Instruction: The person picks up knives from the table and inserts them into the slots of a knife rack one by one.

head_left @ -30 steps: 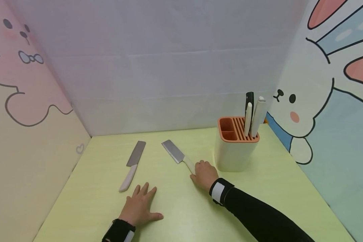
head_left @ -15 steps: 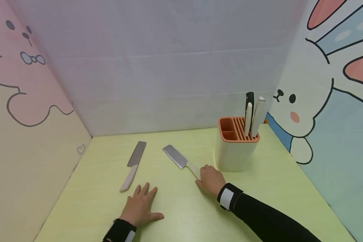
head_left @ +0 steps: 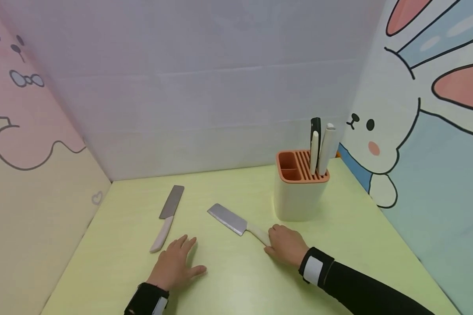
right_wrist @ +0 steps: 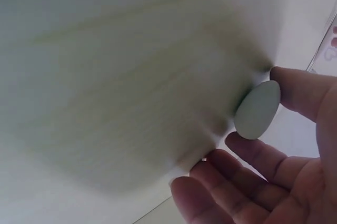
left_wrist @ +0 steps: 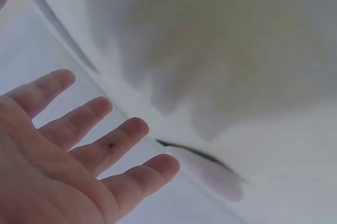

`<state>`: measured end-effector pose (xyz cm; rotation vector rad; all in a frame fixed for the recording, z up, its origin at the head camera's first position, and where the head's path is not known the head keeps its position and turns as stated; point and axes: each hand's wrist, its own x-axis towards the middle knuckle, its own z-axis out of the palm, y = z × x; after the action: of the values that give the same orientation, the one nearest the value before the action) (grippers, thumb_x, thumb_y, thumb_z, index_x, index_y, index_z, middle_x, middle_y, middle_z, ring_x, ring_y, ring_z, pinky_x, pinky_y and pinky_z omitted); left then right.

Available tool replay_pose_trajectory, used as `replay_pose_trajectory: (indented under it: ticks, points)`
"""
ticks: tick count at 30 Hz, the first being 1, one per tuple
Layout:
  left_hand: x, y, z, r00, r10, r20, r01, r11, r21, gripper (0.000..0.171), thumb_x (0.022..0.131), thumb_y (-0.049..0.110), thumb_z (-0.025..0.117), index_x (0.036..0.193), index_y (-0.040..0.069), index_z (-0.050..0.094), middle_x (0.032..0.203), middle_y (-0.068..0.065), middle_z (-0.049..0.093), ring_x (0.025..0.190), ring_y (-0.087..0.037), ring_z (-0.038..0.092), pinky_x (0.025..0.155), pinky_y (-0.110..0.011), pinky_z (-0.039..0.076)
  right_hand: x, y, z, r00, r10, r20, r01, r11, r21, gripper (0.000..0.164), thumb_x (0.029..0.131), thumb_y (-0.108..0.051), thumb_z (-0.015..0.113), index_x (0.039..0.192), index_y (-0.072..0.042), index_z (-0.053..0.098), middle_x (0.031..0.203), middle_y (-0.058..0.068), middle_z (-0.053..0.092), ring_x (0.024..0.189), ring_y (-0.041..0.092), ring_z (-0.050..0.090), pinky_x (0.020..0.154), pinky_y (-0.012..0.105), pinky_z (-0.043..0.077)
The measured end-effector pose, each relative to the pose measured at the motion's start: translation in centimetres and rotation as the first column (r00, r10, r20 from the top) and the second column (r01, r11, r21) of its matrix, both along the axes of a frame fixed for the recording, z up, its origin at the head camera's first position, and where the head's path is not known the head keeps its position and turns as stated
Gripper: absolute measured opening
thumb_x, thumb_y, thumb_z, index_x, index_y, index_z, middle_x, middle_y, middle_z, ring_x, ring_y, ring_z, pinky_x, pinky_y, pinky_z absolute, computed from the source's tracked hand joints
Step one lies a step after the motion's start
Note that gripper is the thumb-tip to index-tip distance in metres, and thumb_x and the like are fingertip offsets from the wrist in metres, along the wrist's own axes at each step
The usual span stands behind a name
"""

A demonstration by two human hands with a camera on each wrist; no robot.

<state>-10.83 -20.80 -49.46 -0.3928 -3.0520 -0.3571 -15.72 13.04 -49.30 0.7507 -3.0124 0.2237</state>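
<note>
My right hand (head_left: 287, 245) pinches the pale handle of a cleaver (head_left: 228, 218) between thumb and fingers. Its broad blade lies flat over the table, pointing to the far left. In the right wrist view, the rounded end of the cleaver handle (right_wrist: 258, 110) shows between the thumb and the fingertips. My left hand (head_left: 173, 264) hovers with straight, spread fingers, holding nothing. Just beyond its fingers lies a second cleaver (head_left: 167, 223) with a pinkish-white handle. The left wrist view shows the open palm (left_wrist: 63, 166) and this knife's handle (left_wrist: 210, 176) past the fingertips.
A cream knife block (head_left: 299, 201) with an orange slotted top stands at the back right. Several knives with black and white handles (head_left: 325, 148) stick up from its slots. Cartoon-printed walls (head_left: 390, 140) enclose the pale yellow table (head_left: 228, 284).
My right hand has drawn the cleaver toward me and to the right, its blade turning more sideways. The left hand has lifted slightly, fingers closer together. The head view has shifted a little.
</note>
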Motion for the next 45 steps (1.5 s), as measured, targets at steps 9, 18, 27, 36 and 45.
replay_pose_trajectory:
  ticks: [9,18,27,36,45]
  points:
    - [-2.0,2.0,2.1,0.986,-0.114,-0.120,0.122,0.991,0.062,0.077,0.077,0.051,0.076,0.136,0.007,0.053,0.136,-0.018,0.051,0.126,-0.035,0.047,0.101,-0.050,0.040,1.1,3.5,0.0,0.996,0.074,-0.045,-0.076,0.996,-0.043,0.030,0.080,-0.037,0.076,0.082,-0.015,0.057,0.083,-0.005,0.054,0.068,0.009,0.053,0.053,0.028,0.047]
    - [-3.5,5.0,2.6,0.970,-0.243,-0.032,0.244,0.967,0.068,0.068,0.082,0.043,0.075,0.135,0.005,0.054,0.136,-0.018,0.050,0.127,-0.034,0.046,0.102,-0.050,0.040,0.7,6.1,0.1,0.981,0.191,0.012,-0.190,0.979,-0.071,0.027,0.083,-0.034,0.075,0.098,-0.013,0.067,0.093,-0.006,0.057,0.081,0.009,0.055,0.069,0.030,0.052]
    - [-3.9,7.8,1.7,0.936,-0.347,0.058,0.347,0.938,0.016,0.059,0.086,0.040,0.070,0.132,0.004,0.057,0.132,-0.016,0.054,0.123,-0.032,0.050,0.099,-0.046,0.044,-0.1,7.3,-0.1,0.972,0.235,0.023,-0.232,0.968,-0.091,0.031,0.083,-0.029,0.075,0.109,-0.013,0.071,0.090,-0.005,0.058,0.081,0.010,0.053,0.069,0.029,0.050]
    - [-3.5,9.0,0.9,0.913,-0.395,0.103,0.397,0.918,-0.001,0.043,0.088,0.037,0.068,0.118,0.006,0.066,0.100,-0.003,0.055,0.086,-0.014,0.050,0.074,-0.029,0.049,-0.4,7.7,0.0,0.967,0.255,0.010,-0.253,0.960,-0.119,0.029,0.085,-0.025,0.073,0.109,-0.010,0.069,0.087,-0.004,0.056,0.077,0.009,0.052,0.068,0.029,0.050]
    - [-3.9,8.9,0.4,0.915,-0.385,0.122,0.383,0.923,0.040,0.029,0.092,0.025,0.066,0.113,0.005,0.069,0.092,0.000,0.056,0.077,-0.010,0.046,0.068,-0.025,0.046,-0.6,7.7,-0.4,0.972,0.233,0.013,-0.230,0.966,-0.121,0.030,0.092,-0.025,0.066,0.116,-0.008,0.062,0.090,-0.004,0.050,0.078,0.010,0.048,0.067,0.030,0.047]
